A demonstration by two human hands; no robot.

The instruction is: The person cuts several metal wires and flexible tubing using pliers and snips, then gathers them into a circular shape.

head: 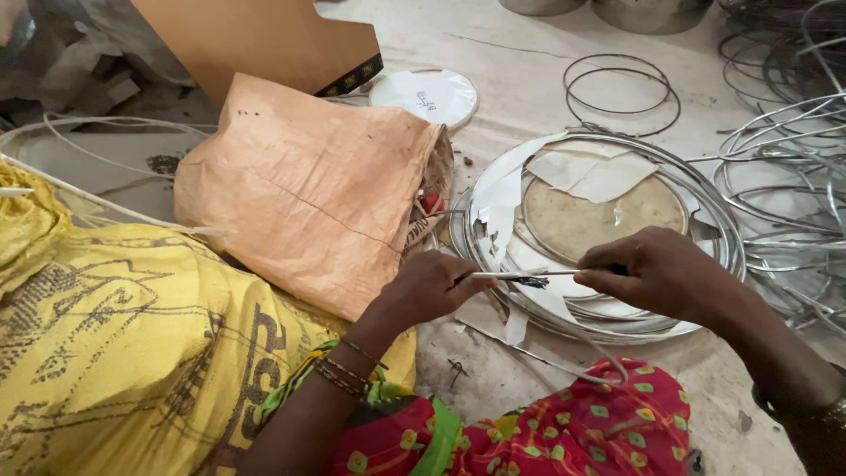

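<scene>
left hand [432, 286]: closed, pinching one end of a thin metal wire [511, 275] between thumb and fingers; bangles on the wrist.
right hand [656, 273]: closed around the other end of the same wire, knuckles up.
wire position: stretched level between the two hands, above the near rim of a stack of round metal discs [529, 189]; past the right hand, curving down toward the lap.
wire look: slim, silvery, straight across the gap, with a short dark frayed bit [531, 282] hanging near its middle.
lap: red cloth with yellow and green spots [573, 432] just below the hands.
discs: shiny, flat on the floor, topped with a duller tan disc [604, 220] and torn white paper [590, 172]; wire rings lying around the edge.
woven sack, peach [308, 194]: lying on its side just left of the left hand, mouth facing the discs; contents mostly hidden, a bit of red showing at the mouth.
yellow sack [115, 344]: full, printed, at the near left; contents not visible.
farther out: loose wire hoops [621, 92] on the floor, a tangle of silvery wire rings [793, 176] at the right, a small white disc [425, 95] behind the peach sack.
</scene>
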